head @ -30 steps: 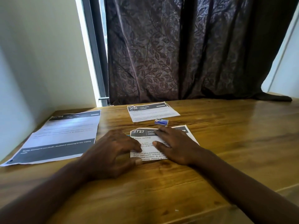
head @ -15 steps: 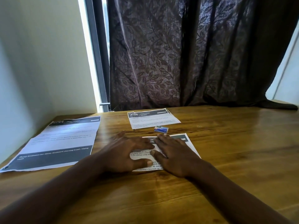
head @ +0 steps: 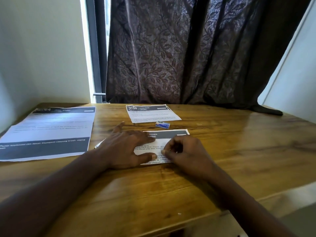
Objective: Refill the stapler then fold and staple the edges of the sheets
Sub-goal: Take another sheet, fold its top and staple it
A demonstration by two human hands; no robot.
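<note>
While left hand (head: 126,147) flattens sheet (head: 168,134) | right fingers (head: 165,151) pinch (fold edge)

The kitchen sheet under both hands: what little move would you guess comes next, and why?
Probably the right hand runs its fingertips along the fold to crease it. The left hand lies flat on the kitchen sheet, the right pinches at the folded edge, and no stapler is in view, only a small staple box beyond.
</note>
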